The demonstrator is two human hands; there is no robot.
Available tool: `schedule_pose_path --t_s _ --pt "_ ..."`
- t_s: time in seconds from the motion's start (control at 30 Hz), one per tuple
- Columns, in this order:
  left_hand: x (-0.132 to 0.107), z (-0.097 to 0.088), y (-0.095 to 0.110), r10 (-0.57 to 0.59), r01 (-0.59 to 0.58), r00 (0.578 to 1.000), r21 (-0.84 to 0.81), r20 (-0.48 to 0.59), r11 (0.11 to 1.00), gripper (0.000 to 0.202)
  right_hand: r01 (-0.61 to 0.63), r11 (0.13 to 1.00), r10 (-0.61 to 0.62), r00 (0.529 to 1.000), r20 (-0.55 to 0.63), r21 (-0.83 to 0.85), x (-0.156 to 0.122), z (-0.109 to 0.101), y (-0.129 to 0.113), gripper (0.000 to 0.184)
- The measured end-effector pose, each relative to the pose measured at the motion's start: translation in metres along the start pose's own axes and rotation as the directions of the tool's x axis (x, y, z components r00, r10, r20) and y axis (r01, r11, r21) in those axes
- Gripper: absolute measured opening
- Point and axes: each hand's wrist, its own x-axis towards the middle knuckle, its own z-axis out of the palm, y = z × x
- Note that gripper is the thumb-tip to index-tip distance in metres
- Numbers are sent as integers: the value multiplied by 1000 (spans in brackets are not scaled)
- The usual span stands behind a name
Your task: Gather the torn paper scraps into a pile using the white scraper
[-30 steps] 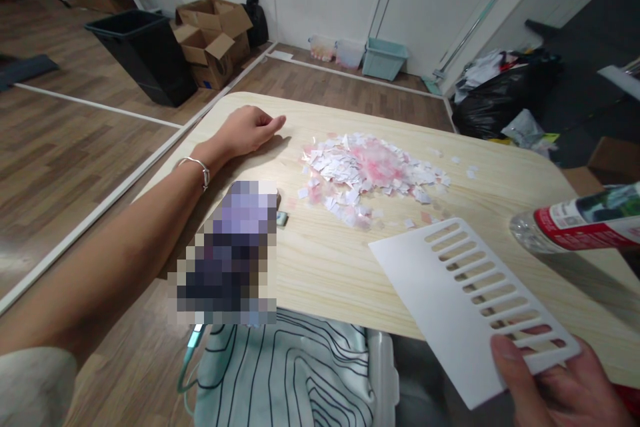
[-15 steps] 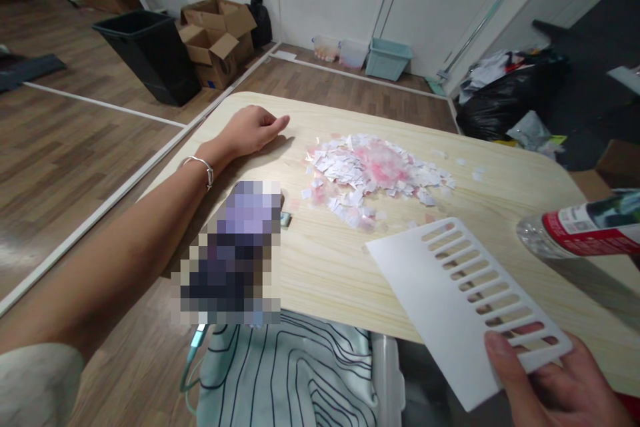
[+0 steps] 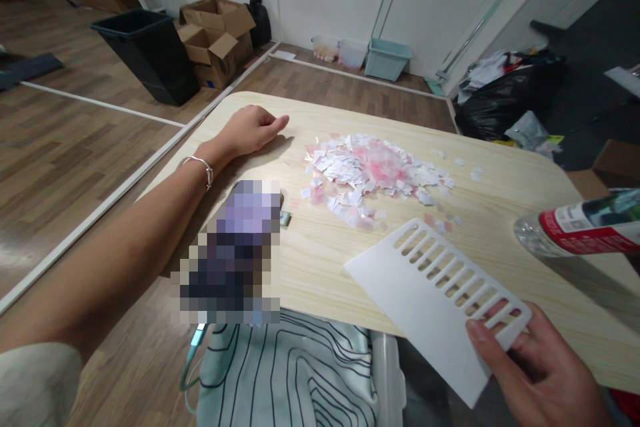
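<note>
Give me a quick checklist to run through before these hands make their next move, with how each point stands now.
1. Right hand grips the white slotted scraper: ok, held at one end, thumb on top.
2. Scraper touching the table: cannot tell from this angle.
3. Left hand apart from the white and pink scraps: ok, there is bare tabletop between.
4. Scraps all in one heap: not ok, a few stray pieces lie off to the right.
5. Plastic bottle capped: cannot tell, its top is out of the picture.
</note>
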Motion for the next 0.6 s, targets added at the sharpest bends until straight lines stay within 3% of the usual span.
schedule_pose_path --t_s 0.4,0.6 --pt "-2 -2 1 0 0 1000 21 20 1000 65 -4 999 3 1000 13 52 4 -1 0 63" --pt "2 3 -5 26 -26 999 2 -26 1000 70 11 997 -12 1000 4 79 3 3 -3 60"
